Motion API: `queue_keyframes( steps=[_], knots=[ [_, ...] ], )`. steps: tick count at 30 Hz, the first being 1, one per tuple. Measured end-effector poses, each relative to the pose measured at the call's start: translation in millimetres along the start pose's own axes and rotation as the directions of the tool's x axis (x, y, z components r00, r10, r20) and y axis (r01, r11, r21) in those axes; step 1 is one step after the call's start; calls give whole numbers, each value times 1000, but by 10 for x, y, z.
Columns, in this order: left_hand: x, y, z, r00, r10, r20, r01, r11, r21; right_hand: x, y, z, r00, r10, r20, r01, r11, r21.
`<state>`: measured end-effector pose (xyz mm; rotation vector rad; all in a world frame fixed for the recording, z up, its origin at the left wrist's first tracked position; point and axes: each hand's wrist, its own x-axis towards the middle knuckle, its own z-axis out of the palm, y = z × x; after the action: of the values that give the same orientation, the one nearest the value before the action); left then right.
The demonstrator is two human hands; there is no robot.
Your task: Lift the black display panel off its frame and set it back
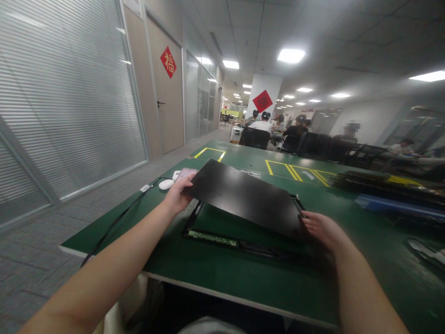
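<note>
A flat, dark rectangular panel (243,192) hangs tilted over the table, its left end raised higher than its right. My left hand (179,195) pinches its left edge, thumb on top. At the opposite end, the fingers of my right hand (321,227) are closed on the panel's right edge, close to the frame. Under the panel lies a thin black frame (255,248), partly covered by it. A strip of green circuit board (212,238) shows along the frame's near side.
The green table (174,260) carries yellow tape outlines (292,171). A phone (187,174), a white mouse (166,184) and a black cable (121,220) are at the left. Dark stacked parts (375,183) and a blue piece (389,204) lie right. Several people sit beyond.
</note>
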<state>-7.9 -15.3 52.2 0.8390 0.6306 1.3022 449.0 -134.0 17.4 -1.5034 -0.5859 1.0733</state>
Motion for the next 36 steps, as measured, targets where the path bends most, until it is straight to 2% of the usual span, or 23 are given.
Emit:
queue_keyframes(
  steps=[4,8,16,23,29,36],
  knots=[
    [0,-18,-18,998,-44,43,42,999,35,-61,-47,27,992,-28,-121,9,988,-156],
    [-6,-57,-1,993,-67,101,58,995,84,-97,-68,39,977,-67,-201,20,974,-226],
    [-51,-176,72,998,-65,15,63,991,115,-178,-117,60,934,-155,-321,6,907,-422],
    [-67,-270,99,995,-99,17,96,985,147,-49,-59,-112,908,-273,-319,19,786,-618],
    [-74,-325,82,990,-136,29,128,974,188,55,-26,-242,908,-276,-316,-28,712,-701],
    [-73,-343,59,990,-136,43,123,969,214,36,-41,-219,911,-272,-310,-50,674,-737]
  ],
)
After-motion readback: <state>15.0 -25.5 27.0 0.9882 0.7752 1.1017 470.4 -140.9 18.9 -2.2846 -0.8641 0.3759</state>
